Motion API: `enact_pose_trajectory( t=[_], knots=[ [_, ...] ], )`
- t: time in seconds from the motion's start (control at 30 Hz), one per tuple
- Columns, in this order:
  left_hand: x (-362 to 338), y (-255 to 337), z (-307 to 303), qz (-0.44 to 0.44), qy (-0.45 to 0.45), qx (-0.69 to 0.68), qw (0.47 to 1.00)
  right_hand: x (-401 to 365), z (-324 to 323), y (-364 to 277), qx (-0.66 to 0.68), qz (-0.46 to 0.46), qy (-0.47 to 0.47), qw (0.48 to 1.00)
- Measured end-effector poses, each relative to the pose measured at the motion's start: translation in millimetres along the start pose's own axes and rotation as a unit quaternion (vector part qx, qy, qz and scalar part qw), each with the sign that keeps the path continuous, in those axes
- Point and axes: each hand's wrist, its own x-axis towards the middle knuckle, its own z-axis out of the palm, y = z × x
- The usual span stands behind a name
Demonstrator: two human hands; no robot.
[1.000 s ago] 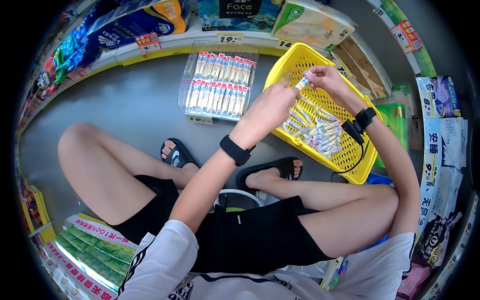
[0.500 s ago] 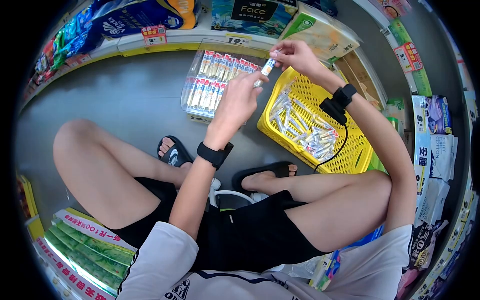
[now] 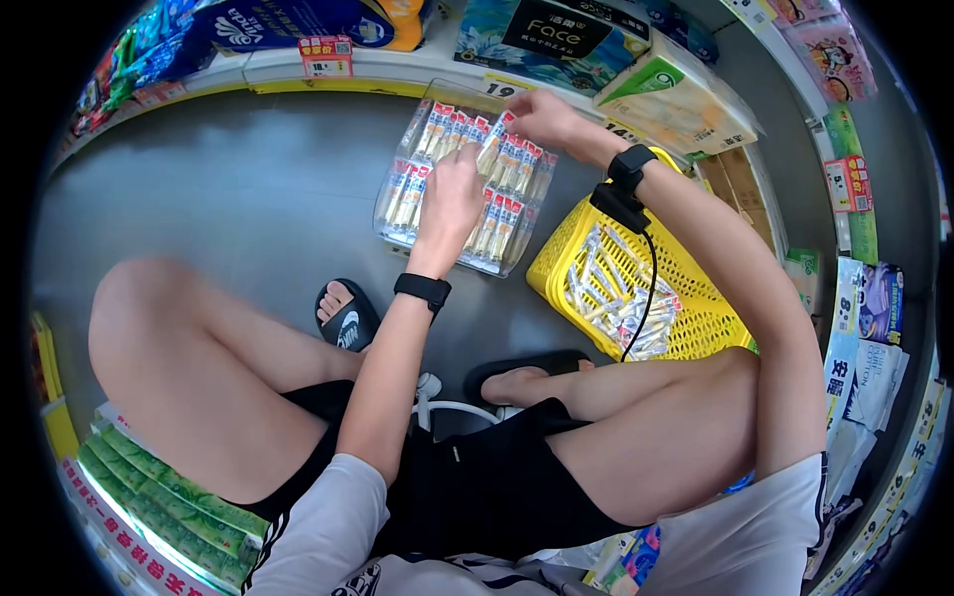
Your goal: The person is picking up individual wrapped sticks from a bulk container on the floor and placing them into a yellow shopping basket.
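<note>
A clear box (image 3: 515, 260) on the floor holds two rows of slim stick packets with red and white ends. Over its upper row is a white stick packet (image 3: 491, 145), tilted, between my two hands. My left hand (image 3: 452, 194) has its fingers closed at the lower end of that packet. The fingertips of my right hand (image 3: 542, 117) pinch its red upper end. To the right of the box, a yellow basket (image 3: 556, 256) contains several loose stick packets (image 3: 621, 303), lying in different directions.
Shelves with tissue packs (image 3: 556, 40) and price tags (image 3: 328, 58) run along the top. More shelved packages (image 3: 879, 303) stand on the right. My bent legs and slippers (image 3: 348, 316) are below the box. Green packages (image 3: 164, 507) lie at the lower left.
Both hands have moved with the packet from the gap near the basket leftward to over the box. The view has shifted, so the box and basket appear farther right and lower.
</note>
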Motion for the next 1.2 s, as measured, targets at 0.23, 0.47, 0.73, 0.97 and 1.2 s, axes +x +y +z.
enact_pose_trajectory(
  t=[0.23, 0.47, 0.73, 0.97, 1.2],
  knots=[
    [9.8, -41.6, 31.2, -0.054, -0.024, 0.046, 0.997, 33.3, 30.6, 10.7, -0.041, 0.026, -0.055, 0.997],
    [3.0, -54.7, 61.3, -0.019, -0.043, 0.092, 0.995, 38.4, 39.2, -6.7, -0.122, 0.068, -0.151, 0.979],
    [11.4, -45.8, 75.7, 0.036, -0.006, 0.195, 0.98, 37.4, 45.7, 10.9, -0.108, 0.077, -0.18, 0.975],
    [1.2, -45.8, 75.1, 0.048, -0.075, 0.169, 0.982, 36.4, 46.9, 24.5, -0.114, 0.007, -0.132, 0.985],
    [3.4, -53.5, 81.1, 0.08, -0.061, 0.162, 0.982, 35.1, 45.5, 17.6, -0.147, 0.037, -0.184, 0.971]
  ],
)
